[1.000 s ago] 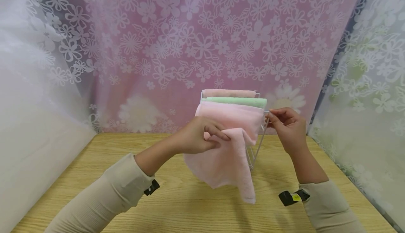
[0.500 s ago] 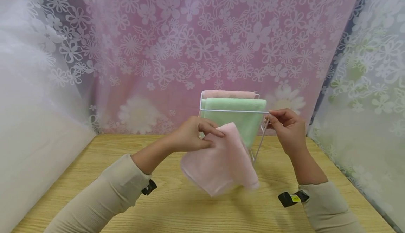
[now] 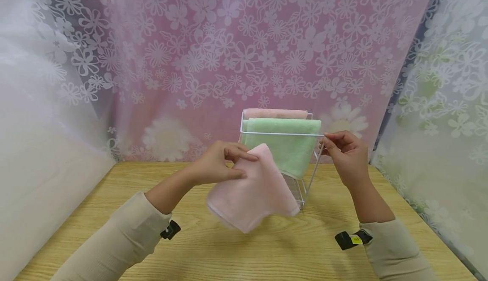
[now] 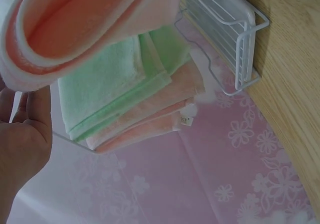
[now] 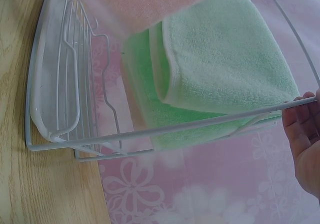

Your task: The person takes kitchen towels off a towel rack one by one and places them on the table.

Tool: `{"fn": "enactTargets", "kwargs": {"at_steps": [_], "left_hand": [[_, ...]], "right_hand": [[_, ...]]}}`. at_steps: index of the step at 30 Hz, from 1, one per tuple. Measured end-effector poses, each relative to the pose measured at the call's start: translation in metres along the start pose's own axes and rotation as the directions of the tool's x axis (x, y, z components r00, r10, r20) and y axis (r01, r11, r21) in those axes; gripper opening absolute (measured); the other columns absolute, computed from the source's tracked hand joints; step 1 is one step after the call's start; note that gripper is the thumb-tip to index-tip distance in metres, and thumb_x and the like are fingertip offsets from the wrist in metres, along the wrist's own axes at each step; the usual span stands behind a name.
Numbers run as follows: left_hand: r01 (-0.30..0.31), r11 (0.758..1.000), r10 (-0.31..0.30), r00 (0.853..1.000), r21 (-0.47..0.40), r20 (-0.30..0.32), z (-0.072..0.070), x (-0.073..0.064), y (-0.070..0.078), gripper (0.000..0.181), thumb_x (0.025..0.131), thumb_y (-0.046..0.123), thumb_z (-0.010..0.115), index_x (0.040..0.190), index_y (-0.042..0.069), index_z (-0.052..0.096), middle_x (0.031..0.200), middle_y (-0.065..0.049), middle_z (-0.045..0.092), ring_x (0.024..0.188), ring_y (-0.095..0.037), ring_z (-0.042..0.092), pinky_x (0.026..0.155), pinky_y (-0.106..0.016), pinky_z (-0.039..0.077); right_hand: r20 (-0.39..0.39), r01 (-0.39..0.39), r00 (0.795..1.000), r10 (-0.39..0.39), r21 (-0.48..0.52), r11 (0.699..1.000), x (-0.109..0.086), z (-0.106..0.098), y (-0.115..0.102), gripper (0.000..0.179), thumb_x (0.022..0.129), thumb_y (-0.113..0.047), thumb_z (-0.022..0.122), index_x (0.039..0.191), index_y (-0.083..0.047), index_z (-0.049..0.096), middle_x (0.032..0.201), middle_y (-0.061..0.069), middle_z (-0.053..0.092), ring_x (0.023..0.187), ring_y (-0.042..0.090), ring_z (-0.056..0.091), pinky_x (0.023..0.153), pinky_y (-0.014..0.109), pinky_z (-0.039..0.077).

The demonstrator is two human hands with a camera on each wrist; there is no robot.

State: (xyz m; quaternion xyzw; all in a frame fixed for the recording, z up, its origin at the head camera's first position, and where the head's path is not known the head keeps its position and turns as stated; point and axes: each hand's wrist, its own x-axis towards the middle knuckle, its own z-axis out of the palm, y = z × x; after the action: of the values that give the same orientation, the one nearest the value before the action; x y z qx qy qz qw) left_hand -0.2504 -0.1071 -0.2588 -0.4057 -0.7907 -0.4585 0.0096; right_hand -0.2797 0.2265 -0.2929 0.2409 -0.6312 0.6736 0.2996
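My left hand (image 3: pixel 219 162) pinches a pink towel (image 3: pixel 255 192) near its upper edge; the cloth hangs down in front of a white wire rack (image 3: pixel 282 134). With thumb and fingers, my right hand (image 3: pixel 347 154) holds the front top corner of that rack. A green towel (image 3: pixel 282 149) is draped over the bar behind the bare front bar. Farther back a second pink towel (image 3: pixel 274 113) hangs on the rack. In the left wrist view, the held towel (image 4: pixel 95 28) shows folded layers, and a small tag (image 4: pixel 187 120) shows on the rear pink one.
The rack stands on a wood-grain table (image 3: pixel 160 230). At its base sits a white tray (image 5: pixel 47 83) with wire bars beside it. A pink floral sheet (image 3: pixel 244 52) hangs behind, and pale sheets (image 3: pixel 45 103) close off both sides.
The pink towel has come off the rack's front bar, baring the bar and the green towel. My left hand has moved left with it. My right hand keeps its hold on the rack.
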Motion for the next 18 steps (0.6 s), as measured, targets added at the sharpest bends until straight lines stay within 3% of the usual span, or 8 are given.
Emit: {"fn": "enactTargets", "kwargs": {"at_steps": [9,18], "left_hand": [[0.055,0.997,-0.057,0.997,-0.048,-0.046,-0.012,-0.016,-0.008,0.037,0.080,0.004,0.079,0.116,0.005,0.072,0.123,-0.008,0.066,0.108,-0.018,0.062,0.084,-0.036,0.053],[0.095,0.994,-0.099,0.991,-0.046,-0.093,-0.017,-0.032,-0.018,0.039,0.080,0.008,0.081,0.118,0.007,0.072,0.123,-0.008,0.066,0.103,-0.017,0.064,0.079,-0.030,0.052]], "right_hand": [[-0.002,0.005,1.000,-0.005,-0.003,1.000,0.000,0.000,0.000,0.014,0.089,0.010,0.064,0.097,0.020,0.060,0.084,0.014,0.068,0.070,0.018,0.066,0.065,0.026,0.058],[-0.006,0.007,1.000,-0.007,-0.005,1.000,0.000,0.000,0.001,0.014,0.088,0.010,0.064,0.096,0.021,0.060,0.083,0.014,0.067,0.070,0.018,0.066,0.064,0.026,0.058]]}}
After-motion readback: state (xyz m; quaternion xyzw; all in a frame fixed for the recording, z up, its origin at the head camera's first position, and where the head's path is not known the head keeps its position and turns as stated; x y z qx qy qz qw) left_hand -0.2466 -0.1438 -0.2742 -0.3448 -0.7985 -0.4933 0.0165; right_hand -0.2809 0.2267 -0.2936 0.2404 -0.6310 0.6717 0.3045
